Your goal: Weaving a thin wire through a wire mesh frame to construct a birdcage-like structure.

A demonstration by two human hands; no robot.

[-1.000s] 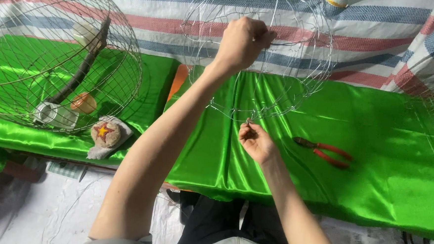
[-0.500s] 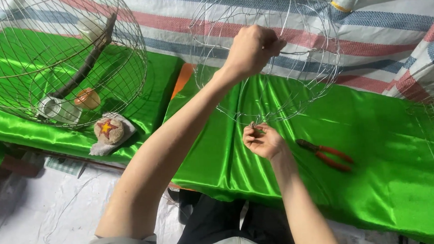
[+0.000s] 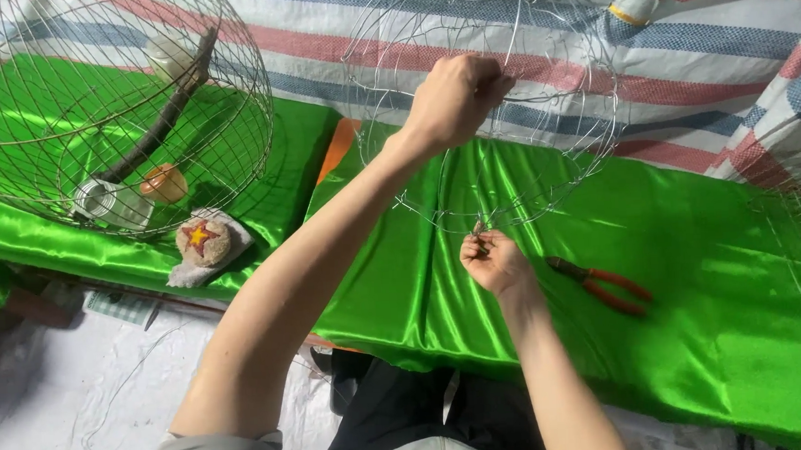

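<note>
Head cam, looking down: a person's left hand (image 3: 456,99) was raised w/ fingers curled tight around the upper wires of a round wire cage frame (image 3: 544,167), steadying it above a table draped in shiny green cloth (image 3: 696,292). The right hand (image 3: 494,261) sat at the frame's bottom rim, fingertips pinched narrow on a small wire end or joint there; exactly what was pinched was too small to tell. The frame stood tilted toward the person, its lower edge touching or just above the cloth.

Red-handled pliers (image 3: 605,285) lay on the cloth just beside the right hand, unheld. To the left, well apart, stood a finished wire cage (image 3: 111,112) w/ a branch perch (image 3: 162,119) inside, a small metal cup (image 3: 107,199) and an orange cup (image 3: 165,182) on its floor. A round pad w/ a star pattern (image 3: 203,242) rested near that cage. Striped red, blue and white fabric (image 3: 703,63) hung behind.

Risks, as judged from the scene: the thin wire end could slip from bare fingertips and spring back, pricking the skin, since no tool gripped it. The slick cloth gave the rim little hold, so the frame could slide or roll if the top grip loosened. Hard pull at one joint could bend the light frame out of round.
</note>
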